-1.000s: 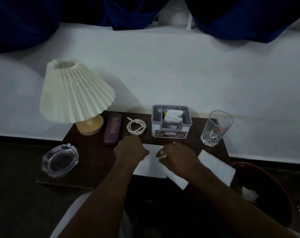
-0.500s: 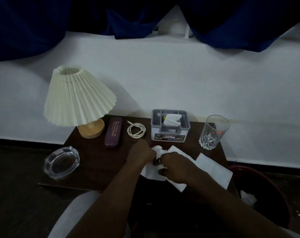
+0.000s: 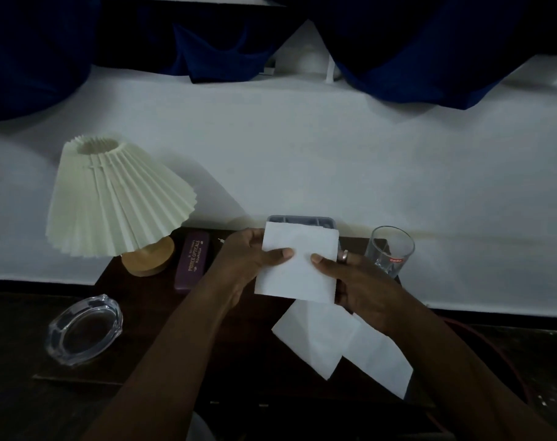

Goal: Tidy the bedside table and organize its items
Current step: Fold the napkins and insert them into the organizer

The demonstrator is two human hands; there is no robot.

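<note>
Tissue (image 3: 298,265) held flat between left hand (image 3: 247,261) and right hand (image 3: 360,283) above table (image 3: 162,342).

1. Purple spectacle case (image 3: 193,261): gold lettering "PRINCE OPTICALS", with smaller lines above and below too small to read;
2. Drinking glass (image 3: 389,249): small red label, wording illegible.

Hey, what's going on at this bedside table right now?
A person is tidying it. Both hands, the left hand and right hand, hold a folded white tissue up above the table, thumbs pinching its front. Two more tissues lie flat near the front edge. Behind them stand a lamp, a glasses case, a gray organizer and a drinking glass; a glass ashtray sits at the left.
</note>
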